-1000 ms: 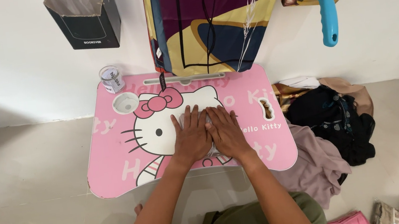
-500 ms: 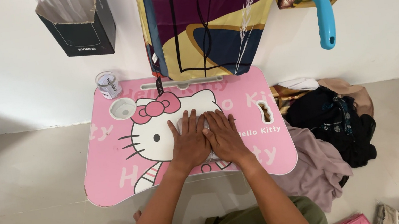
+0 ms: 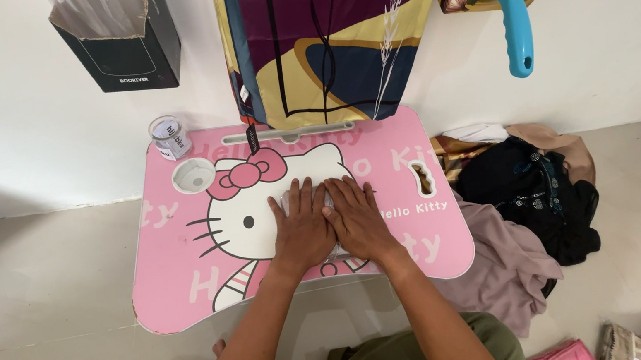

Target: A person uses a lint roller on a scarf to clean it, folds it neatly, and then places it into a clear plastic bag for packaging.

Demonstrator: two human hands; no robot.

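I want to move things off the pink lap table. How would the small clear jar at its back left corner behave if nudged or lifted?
The small clear jar looks short and squat, so it probably would not tip easily. It appears to be smooth glass or plastic, so possibly slippery and perhaps breakable. It stands near the edge of the pink lap table, so a push might slide it off.

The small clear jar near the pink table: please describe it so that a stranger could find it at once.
Find the pink lap table on the floor by the white wall. At its far left corner, just behind the round cup recess, stands the small clear jar. It is the only see-through container, and no hand touches it.
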